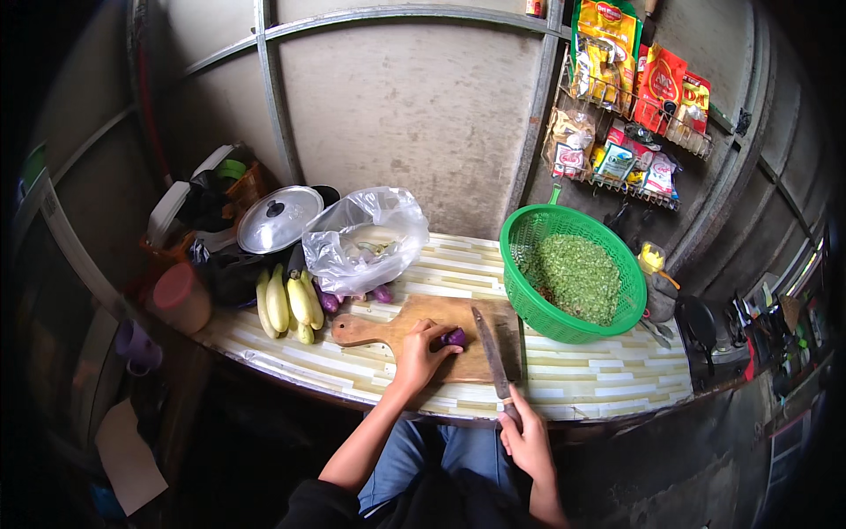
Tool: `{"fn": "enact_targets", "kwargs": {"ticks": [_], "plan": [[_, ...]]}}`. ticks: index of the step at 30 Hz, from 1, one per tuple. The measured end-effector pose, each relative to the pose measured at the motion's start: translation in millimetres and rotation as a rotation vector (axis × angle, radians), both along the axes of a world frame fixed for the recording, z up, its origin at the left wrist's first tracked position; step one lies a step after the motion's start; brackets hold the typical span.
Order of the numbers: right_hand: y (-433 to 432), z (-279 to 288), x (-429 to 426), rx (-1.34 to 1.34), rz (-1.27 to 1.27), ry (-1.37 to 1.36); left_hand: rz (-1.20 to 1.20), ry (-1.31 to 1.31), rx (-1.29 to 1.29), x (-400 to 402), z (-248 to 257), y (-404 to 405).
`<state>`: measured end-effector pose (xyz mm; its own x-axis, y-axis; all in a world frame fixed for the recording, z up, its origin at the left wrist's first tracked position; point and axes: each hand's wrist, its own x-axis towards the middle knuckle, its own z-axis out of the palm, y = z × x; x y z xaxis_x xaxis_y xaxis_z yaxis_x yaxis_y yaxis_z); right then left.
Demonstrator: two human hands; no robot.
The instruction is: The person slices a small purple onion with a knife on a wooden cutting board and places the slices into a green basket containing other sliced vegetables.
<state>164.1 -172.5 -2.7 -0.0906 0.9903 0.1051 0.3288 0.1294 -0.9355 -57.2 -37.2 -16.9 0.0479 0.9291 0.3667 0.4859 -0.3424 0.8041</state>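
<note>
A piece of purple eggplant rests on the wooden cutting board, and my left hand grips it with thumb and fingers. My right hand holds a kitchen knife by its handle. The dark blade points away from me over the right part of the board, apart from the eggplant. Behind the board's handle lie several pale, light-green eggplants. Purple eggplants show partly beneath a clear plastic bag that holds pale vegetables.
A green plastic colander with chopped green vegetable stands right of the board. Back left are a lidded pot and a container with a pink lid. Wire racks with seasoning packets hang on the wall. The tabletop's front edge curves before me.
</note>
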Motion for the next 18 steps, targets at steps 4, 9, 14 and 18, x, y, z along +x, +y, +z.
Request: {"fn": "enact_targets", "kwargs": {"ticks": [4, 9, 14, 18], "plan": [[0, 5, -16, 0.282, -0.008, -0.258, 0.018, -0.009, -0.006, -1, -1, -2], [-5, 16, -24, 0.131, -0.006, -0.246, 0.023, 0.035, 0.097, 0, -4, -1], [-6, 17, -25, 0.125, 0.002, -0.296, 0.02, 0.073, 0.111, -2, -6, 0], [-8, 21, -26, 0.117, -0.023, -0.31, 0.015, 0.071, 0.084, 0, -2, -1]]}}
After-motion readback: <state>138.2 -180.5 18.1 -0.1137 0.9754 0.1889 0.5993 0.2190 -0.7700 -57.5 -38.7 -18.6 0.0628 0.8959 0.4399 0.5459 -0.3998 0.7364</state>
